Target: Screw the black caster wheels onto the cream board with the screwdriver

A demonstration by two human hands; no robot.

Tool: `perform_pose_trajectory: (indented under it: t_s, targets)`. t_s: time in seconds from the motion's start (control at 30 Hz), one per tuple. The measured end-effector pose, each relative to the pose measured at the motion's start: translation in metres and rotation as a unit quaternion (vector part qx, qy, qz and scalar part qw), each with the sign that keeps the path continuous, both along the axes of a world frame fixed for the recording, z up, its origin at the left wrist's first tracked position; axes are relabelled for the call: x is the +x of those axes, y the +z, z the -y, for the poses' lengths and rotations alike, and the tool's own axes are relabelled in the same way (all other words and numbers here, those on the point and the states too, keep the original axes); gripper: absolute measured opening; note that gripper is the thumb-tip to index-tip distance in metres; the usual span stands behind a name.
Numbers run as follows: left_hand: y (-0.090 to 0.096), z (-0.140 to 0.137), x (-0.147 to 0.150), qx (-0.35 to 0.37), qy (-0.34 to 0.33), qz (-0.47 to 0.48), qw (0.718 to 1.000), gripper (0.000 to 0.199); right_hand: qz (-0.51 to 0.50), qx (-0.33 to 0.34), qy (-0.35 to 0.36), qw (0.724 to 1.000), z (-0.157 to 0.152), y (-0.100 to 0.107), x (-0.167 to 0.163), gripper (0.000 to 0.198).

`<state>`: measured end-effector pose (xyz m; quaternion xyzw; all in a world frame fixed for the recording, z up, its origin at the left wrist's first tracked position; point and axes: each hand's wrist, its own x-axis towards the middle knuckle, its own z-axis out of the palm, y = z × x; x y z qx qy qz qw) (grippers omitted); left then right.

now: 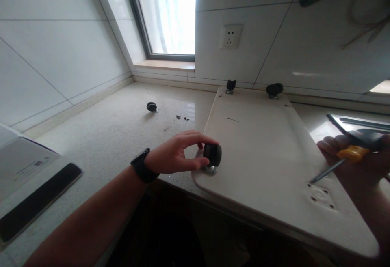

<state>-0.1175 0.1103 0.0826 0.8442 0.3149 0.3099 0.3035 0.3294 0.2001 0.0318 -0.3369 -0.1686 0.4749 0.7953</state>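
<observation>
My left hand (179, 153), with a dark watch on its wrist, grips a black caster wheel (212, 154) at the near left corner of a white board (258, 153). The caster's metal plate rests on the board. At the right, my right hand (365, 157) is closed around a screwdriver (353, 153) with a yellow and dark handle. Its shaft slants down, with the tip close to a square mount with several holes (323, 197) at the near right corner. Two more casters, a left one (231, 85) and a right one (274, 90), stand at the board's far corners.
A loose caster (151, 107) lies on the speckled counter (122, 125), with small dark screws (182, 117) beside it. A black flat bar (39, 202) and a white box (24, 165) are at the left. Behind are a tiled wall, a socket (230, 36) and a window.
</observation>
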Motion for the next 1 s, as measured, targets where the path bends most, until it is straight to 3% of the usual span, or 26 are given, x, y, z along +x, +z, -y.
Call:
perform_pose_trajectory:
  t_s: [0.1, 0.17, 0.47, 0.7, 1.0]
  targets:
    - [-0.0021, -0.0008, 0.001, 0.008, -0.003, 0.015, 1.0, 0.044, 0.126, 0.022, 0.031, 0.991, -0.0001, 0.0002, 0.0, 0.058]
    - [-0.0036, -0.0013, 0.0018, 0.015, -0.004, 0.025, 1.0, 0.044, 0.149, 0.019, 0.034, 0.988, -0.0006, 0.0015, -0.0006, 0.062]
    - [-0.0064, -0.0029, 0.0014, 0.027, -0.002, 0.021, 0.999, 0.046, 0.083, -0.043, -0.01, 0.996, -0.0017, 0.0083, -0.0066, 0.055]
    - [-0.0066, -0.0033, 0.0004, 0.037, -0.006, 0.012, 0.999, 0.047, 0.12, -0.011, 0.02, 0.993, -0.0021, 0.0063, -0.004, 0.063]
    - [-0.0078, -0.0044, -0.0007, 0.03, -0.005, 0.009, 1.0, 0.047, 0.053, -0.012, 0.004, 0.999, -0.0039, 0.0036, -0.0002, 0.062]
